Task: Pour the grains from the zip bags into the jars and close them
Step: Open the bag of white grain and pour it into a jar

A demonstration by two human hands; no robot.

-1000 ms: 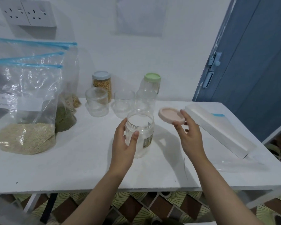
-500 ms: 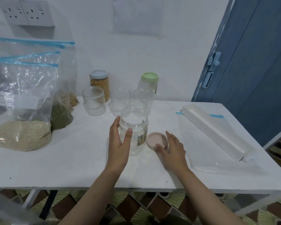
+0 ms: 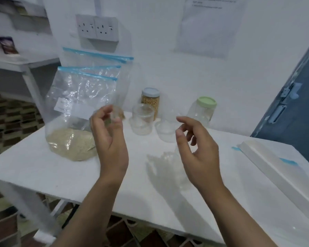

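My left hand [image 3: 109, 138] and my right hand [image 3: 196, 148] hover above the white table [image 3: 43, 168], fingers loosely curled, holding nothing. Between and below them lies a faint blurred clear shape [image 3: 166, 164], seemingly the open jar. The pink lid is out of sight. A zip bag of pale grain [image 3: 73, 143] stands just left of my left hand, with two more zip bags [image 3: 100, 63] behind it. At the back stand an open clear jar [image 3: 142, 120], a second clear jar [image 3: 166, 130], a grain-filled jar with a grey lid [image 3: 150, 101] and an empty green-lidded jar [image 3: 204, 109].
A long white box [image 3: 275, 172] lies on an empty flat zip bag at the table's right side. A blue door [image 3: 292, 104] is at the right. Wall sockets [image 3: 97, 27] sit above the bags. A shelf [image 3: 11, 59] stands at the left.
My left hand has let go of the open jar and my right hand has left the pink lid on the table. Both hands have risen, and the view has swung left and up.
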